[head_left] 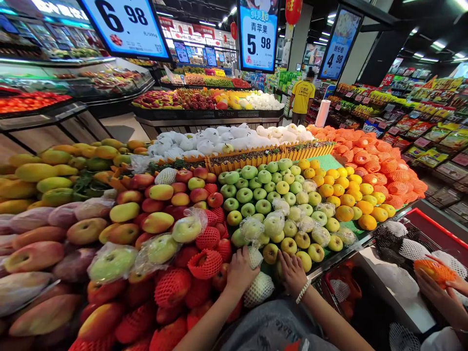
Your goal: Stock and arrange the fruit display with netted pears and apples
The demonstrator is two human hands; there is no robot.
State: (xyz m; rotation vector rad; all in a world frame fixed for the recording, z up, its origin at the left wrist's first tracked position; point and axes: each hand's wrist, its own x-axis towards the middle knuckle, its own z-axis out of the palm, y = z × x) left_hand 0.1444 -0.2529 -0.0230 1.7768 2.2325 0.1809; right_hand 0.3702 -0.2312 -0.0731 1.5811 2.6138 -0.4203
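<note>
My left hand (240, 269) is closed against a small fruit in a white foam net (255, 257) at the front of the green apples (245, 195); its kind is hidden. Just below that hand lies a larger pale fruit in a white foam net (259, 289). To the right, my right hand (293, 274), with a beaded bracelet at the wrist, lies over the front edge of the pile with its fingers apart. A yellowish-green apple (279, 269) shows partly beside its palm. Several apples nearby are wrapped in clear plastic.
Red apples in red foam nets (172, 285) fill the left front, with mangoes (40, 171) behind. Oranges (344, 213) and fruit in orange nets (397, 165) lie right. Another person's hand (431, 287) holds an orange-netted fruit (435, 271) near a red-edged cart (438, 225). Price screens (258, 36) hang above.
</note>
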